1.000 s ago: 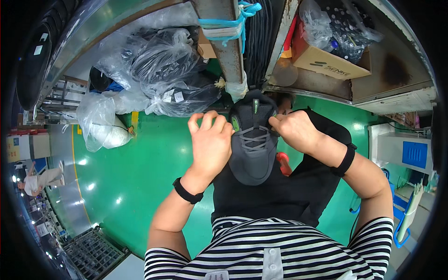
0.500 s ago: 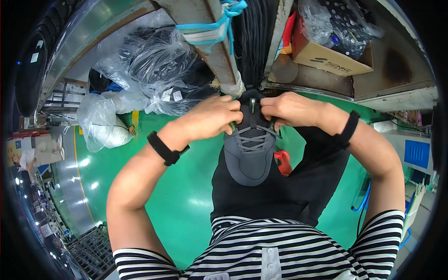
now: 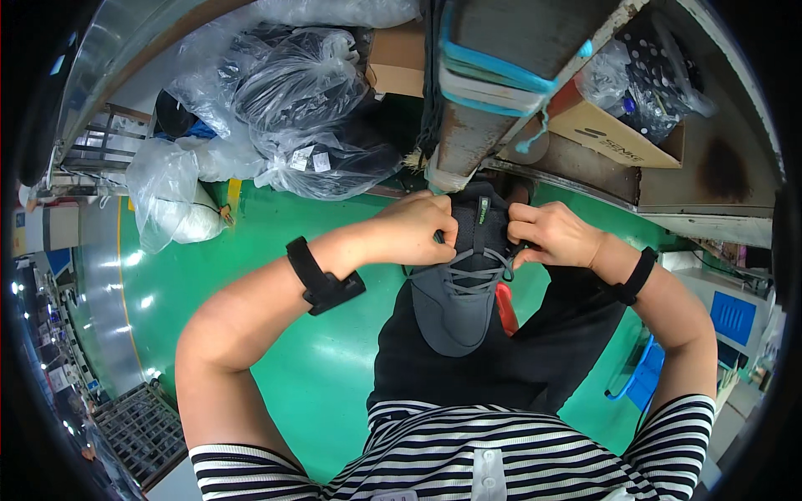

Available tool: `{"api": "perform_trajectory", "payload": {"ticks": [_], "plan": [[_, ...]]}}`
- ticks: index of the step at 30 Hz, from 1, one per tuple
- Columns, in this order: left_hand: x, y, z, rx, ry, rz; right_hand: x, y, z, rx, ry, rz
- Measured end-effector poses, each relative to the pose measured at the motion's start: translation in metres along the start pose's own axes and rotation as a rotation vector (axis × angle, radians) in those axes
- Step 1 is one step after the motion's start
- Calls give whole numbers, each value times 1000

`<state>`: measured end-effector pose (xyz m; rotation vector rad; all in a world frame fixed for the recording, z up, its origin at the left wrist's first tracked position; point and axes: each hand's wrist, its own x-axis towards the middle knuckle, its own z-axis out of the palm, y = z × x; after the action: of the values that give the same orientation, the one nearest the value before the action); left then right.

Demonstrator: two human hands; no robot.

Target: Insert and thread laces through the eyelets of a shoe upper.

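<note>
A dark grey lace-up sneaker (image 3: 449, 314) lies in front of me with its toe toward my body. Grey laces (image 3: 476, 271) cross its front, and a black tongue with a small green mark rises toward the far end. My left hand (image 3: 420, 230) is closed, its fingers pinching the left edge of the shoe's opening. On the opposite edge, my right hand (image 3: 553, 235) pinches with thumb and fingers beside a loop of lace. The fingertips partly hide what they grip. A black band circles each wrist.
Just beyond the shoe stands a rusty metal post (image 3: 476, 138) tied with blue strips. Clear plastic bags (image 3: 305, 100) lie at the far left. A cardboard box (image 3: 614, 138) sits on a metal shelf at right. A red object (image 3: 506, 309) shows beside the shoe; the floor (image 3: 334, 334) is green.
The view has shifted, with the post now farther right. The shoe and both hands appear lower, the shoe's toe tilting slightly left. Both hands stay at the shoe's opening.
</note>
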<state>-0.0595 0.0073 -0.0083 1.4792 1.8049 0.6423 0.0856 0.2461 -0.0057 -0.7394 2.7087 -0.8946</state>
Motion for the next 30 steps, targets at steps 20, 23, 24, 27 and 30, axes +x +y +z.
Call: {"api": "perform_trajectory", "payload": {"ticks": [20,23,24,27,30], "plan": [[-17,86,10,-562,716,50,24,-118,-9,917,760,168],[-11,76,16,-846,916,-45,41,-97,12,1294,588,316],[-10,73,18,-833,897,-24,44,-87,20,1367,580,276],[-9,78,30,-495,860,-53,29,-82,24,1415,518,293],[-11,96,40,45,963,80,-3,-72,12,1456,872,397]]}}
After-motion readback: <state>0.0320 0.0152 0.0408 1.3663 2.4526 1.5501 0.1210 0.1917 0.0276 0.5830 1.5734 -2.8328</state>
